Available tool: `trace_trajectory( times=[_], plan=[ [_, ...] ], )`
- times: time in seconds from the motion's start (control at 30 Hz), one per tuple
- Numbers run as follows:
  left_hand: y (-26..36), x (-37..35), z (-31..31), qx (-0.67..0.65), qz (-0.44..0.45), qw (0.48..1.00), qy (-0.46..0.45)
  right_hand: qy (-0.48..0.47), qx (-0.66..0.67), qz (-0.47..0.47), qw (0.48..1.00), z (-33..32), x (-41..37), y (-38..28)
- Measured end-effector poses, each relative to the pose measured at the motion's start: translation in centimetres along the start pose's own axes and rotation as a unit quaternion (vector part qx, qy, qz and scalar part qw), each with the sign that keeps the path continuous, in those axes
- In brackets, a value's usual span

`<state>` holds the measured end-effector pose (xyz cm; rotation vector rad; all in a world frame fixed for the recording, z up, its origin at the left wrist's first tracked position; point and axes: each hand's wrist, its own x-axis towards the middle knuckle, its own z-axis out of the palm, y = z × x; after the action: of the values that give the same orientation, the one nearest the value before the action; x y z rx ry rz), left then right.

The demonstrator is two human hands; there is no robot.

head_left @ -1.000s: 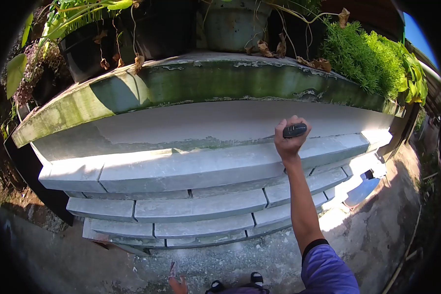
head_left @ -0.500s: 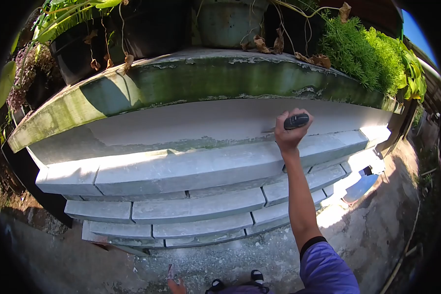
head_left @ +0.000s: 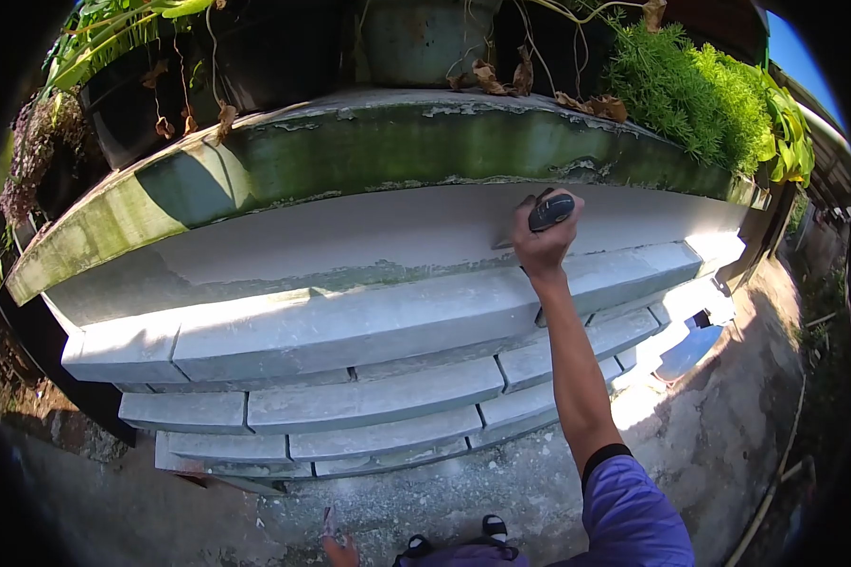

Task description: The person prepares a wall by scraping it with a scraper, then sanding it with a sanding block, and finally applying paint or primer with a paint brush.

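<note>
My right hand [head_left: 545, 236] is closed around the black handle of a trowel [head_left: 551, 213], arm stretched forward. A bit of its thin blade sticks out left of my fingers, against the smooth pale band of wall [head_left: 350, 236]; my hand hides the rest. Along the bottom of that band runs a rough, greenish-grey strip [head_left: 369, 274]. Low in view, my left hand [head_left: 340, 551] is partly cut off by the frame edge. A thin upright piece [head_left: 328, 522] rises from its fingers, too small to name.
A mossy concrete ledge [head_left: 350, 156] overhangs the wall, carrying plant pots [head_left: 430, 42] and leafy greenery [head_left: 690, 94]. Grey concrete blocks [head_left: 359, 331] project in stepped rows below. At right, a blue object [head_left: 690, 354] lies near the blocks. My sandalled feet [head_left: 494, 527] stand on concrete ground.
My right hand and the trowel have moved slightly left and up along the wall, and the handle has tilted. The whole view has shifted a little. My left hand looks much the same.
</note>
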<state>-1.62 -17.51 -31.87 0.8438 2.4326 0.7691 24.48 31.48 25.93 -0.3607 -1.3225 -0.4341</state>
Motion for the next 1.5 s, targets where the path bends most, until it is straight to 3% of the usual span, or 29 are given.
trace_trajectory(
  times=[0.03, 0.13, 0.2, 0.27, 0.33, 0.37, 0.4, 0.43, 0.47, 0.57, 0.67, 0.7, 0.83, 0.9, 0.93, 1.0, 1.07, 1.2, 1.23, 1.3, 1.43, 1.5],
  plan=[
    [-0.1, 0.2, 0.2, -0.002, 0.0, 1.0, -0.002, 0.0, 0.017, -0.023, 1.0, -0.2, 0.4, 0.0],
    [-1.8, 0.8, 1.2, -0.005, -0.003, 1.0, -0.004, 0.084, 0.133, 0.022, 0.987, -0.6, -0.2, -0.3],
    [-3.0, -0.9, 1.3, -0.005, 0.0, 1.0, 0.003, -0.057, -0.004, 0.055, 0.997, 0.4, -2.7, 0.7],
    [-2.0, -1.9, -0.1, -0.004, -0.022, 0.999, -0.026, -0.015, -0.012, -0.04, 0.999, -0.2, -1.6, 0.6],
    [-1.1, -1.3, -0.5, -0.014, -0.05, 0.997, -0.062, 0.078, 0.137, -0.001, 0.988, -1.5, -0.8, -0.5],
    [-2.2, -1.0, -0.1, -0.019, -0.068, 0.994, -0.088, 0.094, 0.129, 0.017, 0.987, -1.3, -0.6, -0.5],
    [-4.1, -0.4, 0.8, -0.022, -0.087, 0.989, -0.115, 0.046, 0.016, -0.027, 0.998, -0.6, -0.5, -0.1],
    [-5.4, -0.1, 1.1, -0.011, -0.085, 0.989, -0.117, 0.017, 0.002, -0.005, 1.0, -0.4, -0.9, 0.3],
    [-6.2, 0.2, 1.7, 0.0, -0.071, 0.992, -0.108, -0.01, -0.01, 0.015, 1.0, -0.2, -1.1, 0.5],
    [-7.6, 0.7, 2.7, 0.014, -0.039, 0.995, -0.087, 0.05, 0.103, 0.009, 0.993, -1.1, -1.0, 0.1],
    [-7.9, 0.8, 2.6, 0.016, -0.045, 0.995, -0.093, 0.032, 0.018, -0.019, 0.999, 0.6, -1.7, 0.0],
    [-7.6, 0.8, 2.5, 0.013, -0.056, 0.993, -0.102, -0.012, -0.019, -0.038, 0.999, 0.3, -0.8, 0.2],
    [-6.7, 0.7, 2.5, 0.013, -0.084, 0.988, -0.127, 0.105, 0.171, 0.024, 0.979, 0.2, -0.2, -0.5],
    [-7.5, 0.6, 2.9, 0.045, -0.065, 0.99, -0.118, 0.037, 0.06, -0.014, 0.997, 0.4, -0.5, -0.2],
    [-7.9, 0.5, 3.4, 0.021, -0.024, 0.998, -0.063, 0.006, 0.006, -0.035, 0.999, 0.7, -0.4, -0.1],
    [-8.0, -0.7, 4.4, -0.029, 0.055, 0.997, 0.044, 0.036, 0.067, -0.016, 0.997, 0.2, -0.3, -0.8],
    [-6.6, -0.3, 3.4, -0.012, 0.003, 1.0, -0.015, 0.085, 0.144, 0.014, 0.986, -0.6, 0.1, -1.4],
    [-9.8, 0.9, 5.2, 0.073, -0.053, 0.989, -0.119, -0.046, 0.007, 0.072, 0.996, 0.0, -2.6, 1.4],
    [-10.1, 1.0, 5.6, 0.074, 0.006, 0.996, -0.039, 0.016, 0.023, 0.005, 1.0, -1.0, -1.8, 0.7],
    [-6.8, -0.5, 4.5, -0.027, 0.039, 0.998, 0.032, 0.086, 0.07, 0.003, 0.994, -3.9, -1.1, -0.6],
    [10.6, -4.2, -3.0, -0.218, 0.155, 0.953, 0.138, 0.18, 0.101, 0.017, 0.978, -11.5, -2.2, -2.3],
    [15.9, -5.4, -4.8, -0.236, 0.182, 0.941, 0.159, 0.196, 0.063, -0.005, 0.979, -14.5, -3.5, -2.3]
  ],
)
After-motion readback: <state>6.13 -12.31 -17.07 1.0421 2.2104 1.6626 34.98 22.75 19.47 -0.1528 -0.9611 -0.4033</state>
